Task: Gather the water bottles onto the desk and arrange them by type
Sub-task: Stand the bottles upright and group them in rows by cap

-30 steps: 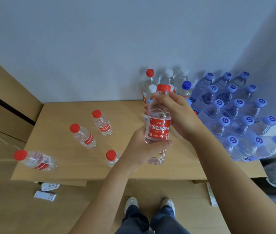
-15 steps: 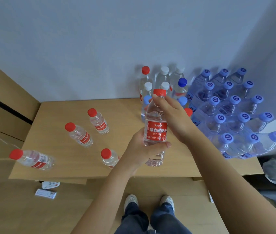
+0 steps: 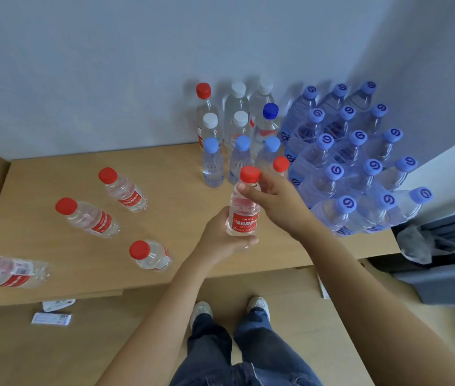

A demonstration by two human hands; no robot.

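Both my hands hold one red-capped bottle [image 3: 243, 210] with a red label upright over the wooden desk [image 3: 53, 240]. My left hand [image 3: 222, 240] wraps its lower body and my right hand [image 3: 276, 203] grips its neck just under the cap. Several more red-capped bottles stand scattered on the desk's left: one [image 3: 124, 189], another [image 3: 88, 217], a third [image 3: 151, 254], and one [image 3: 6, 271] at the left edge. Against the wall stand white-capped [image 3: 237, 107], light-blue-capped [image 3: 212, 162] and dark-blue-capped [image 3: 268, 123] bottles. A red cap [image 3: 280, 164] shows behind my right hand.
A large cluster of blue-capped bottles [image 3: 354, 157] fills the desk's right side up to the corner wall. Paper scraps [image 3: 51, 319] lie on the floor below the desk's front edge. My shoes [image 3: 201, 310] stand close to the desk. A grey bag [image 3: 423, 246] sits at the right.
The held bottle has come down and toward me, from in front of the back cluster to just above the desk's middle. Both hands have kept their grip.
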